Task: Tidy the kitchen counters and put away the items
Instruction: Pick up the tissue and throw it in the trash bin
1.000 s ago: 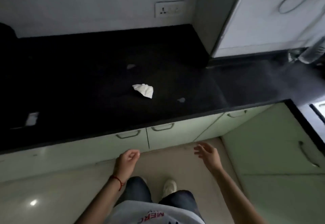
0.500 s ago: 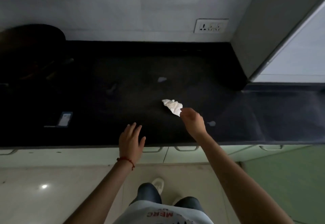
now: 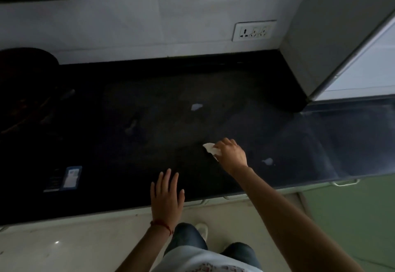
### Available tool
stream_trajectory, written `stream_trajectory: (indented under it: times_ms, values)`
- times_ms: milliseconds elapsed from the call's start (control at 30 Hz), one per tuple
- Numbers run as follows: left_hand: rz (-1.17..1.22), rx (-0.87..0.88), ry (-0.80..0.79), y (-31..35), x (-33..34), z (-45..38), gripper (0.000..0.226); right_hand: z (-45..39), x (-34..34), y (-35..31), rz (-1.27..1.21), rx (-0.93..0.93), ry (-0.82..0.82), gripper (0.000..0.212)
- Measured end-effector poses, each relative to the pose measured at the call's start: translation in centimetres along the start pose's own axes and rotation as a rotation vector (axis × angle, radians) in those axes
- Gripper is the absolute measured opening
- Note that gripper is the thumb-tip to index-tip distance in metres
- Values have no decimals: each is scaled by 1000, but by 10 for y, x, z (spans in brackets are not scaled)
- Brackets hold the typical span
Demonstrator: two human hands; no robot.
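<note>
A crumpled white tissue (image 3: 210, 147) lies on the black counter (image 3: 149, 143), and my right hand (image 3: 232, 154) has closed its fingers over it, hiding most of it. My left hand (image 3: 166, 192) hovers flat with fingers spread over the counter's front edge and holds nothing. Two small white scraps lie on the counter: a far scrap (image 3: 196, 107) toward the wall and a near scrap (image 3: 268, 161) to the right of my right hand.
A small blue-and-white packet (image 3: 71, 177) lies at the counter's front left. Dark cookware (image 3: 25, 83) stands at the far left. A grey fridge (image 3: 333, 36) blocks the right rear corner. A wall socket (image 3: 254, 31) sits above. Pale green cabinets (image 3: 352, 212) run below.
My right hand reached from below the counter edge to the tissue and closed on it. My left hand rose to the counter's front edge and spread open.
</note>
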State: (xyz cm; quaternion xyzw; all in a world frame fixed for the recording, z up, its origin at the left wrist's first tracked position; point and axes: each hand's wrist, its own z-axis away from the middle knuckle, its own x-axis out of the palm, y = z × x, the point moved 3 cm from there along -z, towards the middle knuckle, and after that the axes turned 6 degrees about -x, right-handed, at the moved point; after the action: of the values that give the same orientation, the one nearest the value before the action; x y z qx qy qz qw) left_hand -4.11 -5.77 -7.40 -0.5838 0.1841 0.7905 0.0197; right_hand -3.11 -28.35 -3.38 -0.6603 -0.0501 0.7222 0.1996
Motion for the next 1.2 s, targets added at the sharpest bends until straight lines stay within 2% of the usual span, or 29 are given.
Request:
stream_trajectory:
  times_ms: [100,233,333,400,467,667,733,800,867,967,1067,1200]
  values:
    - [35,0,-4,5,-1,-2,49,13,-7,4,-235,134,161,25]
    - [88,121,-7,26,-2,-9,43,56,-21,20,-489,252,344,17]
    - [151,266,-21,54,-4,-15,49,111,-26,40,-585,428,474,11]
    - [173,387,-57,82,-5,-14,51,155,-26,57,-602,600,572,29]
    - [194,511,-90,116,-3,-9,50,204,-20,76,-629,760,658,36]
    - [231,904,-205,227,25,39,44,361,10,114,-685,1167,885,29]
    - [187,1001,-285,258,46,69,47,413,23,117,-725,1281,958,29]
    - [80,1042,-438,285,71,109,54,466,39,115,-777,1388,996,23]
    - [-130,1037,-615,305,103,153,44,522,60,108,-803,1499,1027,17]
    - [-351,1072,-802,324,155,225,34,606,92,88,-853,1667,1077,25]
    - [-402,1075,-935,341,198,298,30,685,128,59,-887,1873,1140,27]
    - [-326,922,-1124,361,243,387,22,773,165,14,-898,2136,1222,33]
